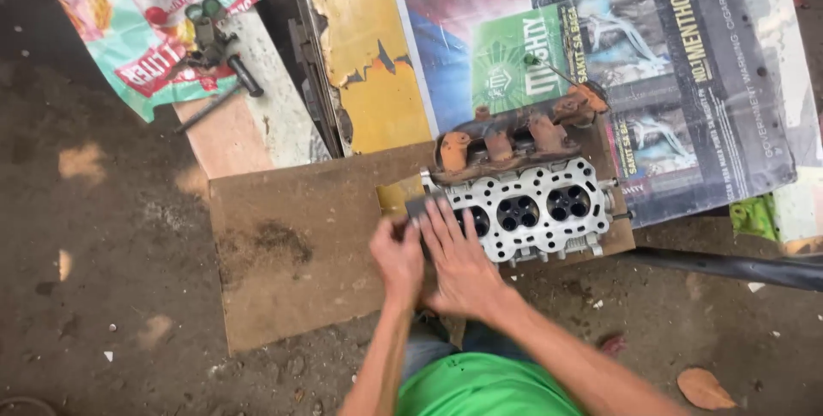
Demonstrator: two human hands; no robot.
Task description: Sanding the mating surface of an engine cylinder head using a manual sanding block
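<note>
Soft even daylight, faint shadows, slight overall blur

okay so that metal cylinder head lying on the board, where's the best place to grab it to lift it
Probably by its two short ends, one hand from each side. The cylinder head lies flat and long on the brown board, the rusty manifold crowds its far edge, and both hands already rest at its left end.

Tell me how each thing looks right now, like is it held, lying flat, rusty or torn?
Cylinder head: lying face up on the board, chambers showing.
Exhaust manifold: rusty, at the head's far side.
Left hand: gripping something small at the head's end.
Right hand: pressed flat on the head, fingers spread.
Brown board: flat, stained.
Yellow panel: paint peeling.
</note>
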